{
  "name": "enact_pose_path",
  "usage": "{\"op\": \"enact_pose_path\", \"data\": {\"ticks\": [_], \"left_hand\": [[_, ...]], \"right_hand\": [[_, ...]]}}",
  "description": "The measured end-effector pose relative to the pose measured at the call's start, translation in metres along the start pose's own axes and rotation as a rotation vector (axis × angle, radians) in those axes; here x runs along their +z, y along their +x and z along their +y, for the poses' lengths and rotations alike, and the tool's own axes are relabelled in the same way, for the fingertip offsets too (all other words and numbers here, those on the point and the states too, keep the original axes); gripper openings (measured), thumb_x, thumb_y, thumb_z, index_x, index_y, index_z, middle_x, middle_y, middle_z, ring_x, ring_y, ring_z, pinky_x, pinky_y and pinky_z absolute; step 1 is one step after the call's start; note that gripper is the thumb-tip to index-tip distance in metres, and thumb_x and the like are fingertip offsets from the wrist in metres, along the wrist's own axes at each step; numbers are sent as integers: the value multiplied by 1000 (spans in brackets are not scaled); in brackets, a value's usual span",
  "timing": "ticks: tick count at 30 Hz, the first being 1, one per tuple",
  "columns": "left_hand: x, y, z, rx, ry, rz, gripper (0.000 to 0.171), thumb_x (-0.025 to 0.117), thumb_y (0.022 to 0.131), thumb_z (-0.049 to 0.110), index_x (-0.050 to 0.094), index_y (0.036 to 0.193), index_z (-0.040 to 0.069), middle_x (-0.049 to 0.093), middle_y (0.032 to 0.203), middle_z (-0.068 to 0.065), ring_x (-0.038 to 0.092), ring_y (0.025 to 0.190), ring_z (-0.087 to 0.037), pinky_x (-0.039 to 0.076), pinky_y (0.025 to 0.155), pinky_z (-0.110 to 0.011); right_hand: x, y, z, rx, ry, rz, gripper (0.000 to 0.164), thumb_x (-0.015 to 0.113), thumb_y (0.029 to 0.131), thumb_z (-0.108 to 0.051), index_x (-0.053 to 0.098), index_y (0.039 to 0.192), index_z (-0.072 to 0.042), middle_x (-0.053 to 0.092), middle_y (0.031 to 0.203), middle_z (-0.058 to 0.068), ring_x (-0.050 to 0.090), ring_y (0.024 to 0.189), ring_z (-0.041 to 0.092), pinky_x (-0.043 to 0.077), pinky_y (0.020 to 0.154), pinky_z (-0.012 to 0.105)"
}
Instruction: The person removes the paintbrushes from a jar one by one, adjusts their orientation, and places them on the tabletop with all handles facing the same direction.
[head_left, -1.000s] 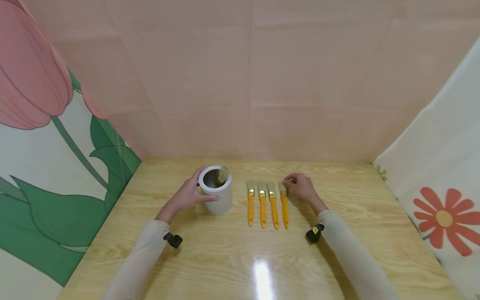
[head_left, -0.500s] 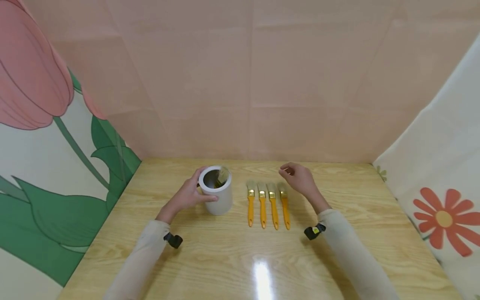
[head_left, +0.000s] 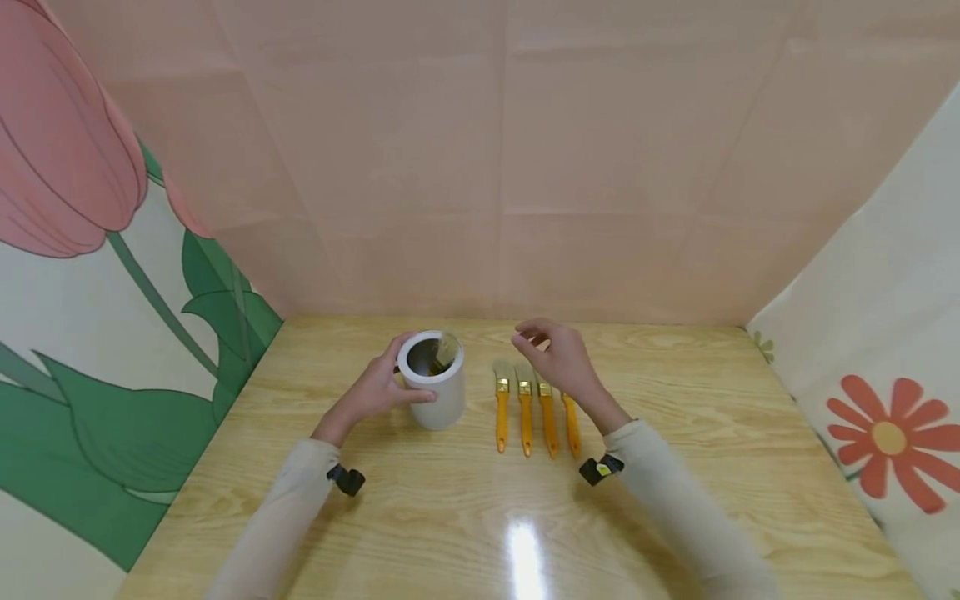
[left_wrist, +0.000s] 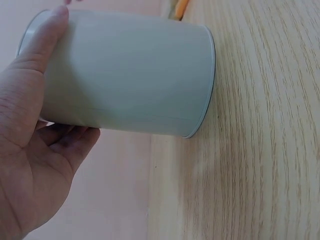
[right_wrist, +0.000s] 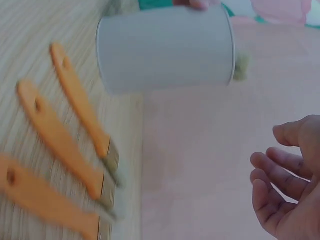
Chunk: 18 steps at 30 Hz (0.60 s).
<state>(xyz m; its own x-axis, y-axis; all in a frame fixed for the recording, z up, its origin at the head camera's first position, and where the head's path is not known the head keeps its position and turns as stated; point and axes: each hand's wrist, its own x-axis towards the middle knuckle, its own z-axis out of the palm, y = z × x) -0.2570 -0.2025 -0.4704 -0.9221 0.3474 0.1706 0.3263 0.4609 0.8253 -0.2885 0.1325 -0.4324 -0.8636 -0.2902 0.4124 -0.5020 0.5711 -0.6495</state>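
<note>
My left hand (head_left: pixel 373 390) grips a white can (head_left: pixel 438 407) near its rim, thumb across the front and fingers round the back. The can stands upright on the table. Inside it a paintbrush (head_left: pixel 447 346) leans on the right wall, pale bristles up. To the right lie several paintbrushes in a row, such as the leftmost paintbrush (head_left: pixel 501 425), with orange handles toward me and bristles away. My right hand (head_left: pixel 561 357) hovers over the bristle end of the row and hides part of the two rightmost brushes. In the right wrist view its fingers (right_wrist: pixel 280 182) are loosely curled around nothing.
The wooden table (head_left: pixel 420 517) runs back to a pink cloth wall (head_left: pixel 495 167). A tulip-printed cloth (head_left: pixel 67 317) hangs on the left side and a flower-printed cloth (head_left: pixel 885 350) on the right. Small black cameras sit on both wrists.
My right hand has let go of the rightmost paintbrush's bristles, lifted, and moved left over the row. That brush tilts slightly differently. The left hand and can stay put.
</note>
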Motion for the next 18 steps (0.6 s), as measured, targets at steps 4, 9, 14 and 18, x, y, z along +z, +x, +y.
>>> {"op": "enact_pose_path", "data": {"ticks": [4,9,14,18], "left_hand": [[0,0,2,-1,9,0,115,92,74,45,24,161,12,49,150,-3,49,138,-31,40,112,-57],[0,1,2,-6,9,0,112,92,74,45,25,160,21,50,149,0,50,137,-28,41,112,-56],[0,0,1,-12,4,-6,111,91,75,45,24,160,22,50,150,1,50,137,-27,41,111,-57],[0,0,2,-21,-7,-6,113,92,75,45,23,161,19,50,149,0,51,136,-28,41,111,-57]], "right_hand": [[11,2,-13,-42,22,8,29,70,99,-34,74,115,-10,75,101,4,69,89,21,59,70,36],[24,2,-27,-52,49,2,36,74,94,-44,75,113,-13,76,103,1,68,91,20,59,72,38],[39,2,-37,-29,52,1,43,78,88,-53,76,108,-15,75,103,-1,69,92,22,58,73,37],[50,4,-46,-17,53,16,45,81,84,-54,77,104,-14,75,97,-1,68,88,21,57,72,36]]}}
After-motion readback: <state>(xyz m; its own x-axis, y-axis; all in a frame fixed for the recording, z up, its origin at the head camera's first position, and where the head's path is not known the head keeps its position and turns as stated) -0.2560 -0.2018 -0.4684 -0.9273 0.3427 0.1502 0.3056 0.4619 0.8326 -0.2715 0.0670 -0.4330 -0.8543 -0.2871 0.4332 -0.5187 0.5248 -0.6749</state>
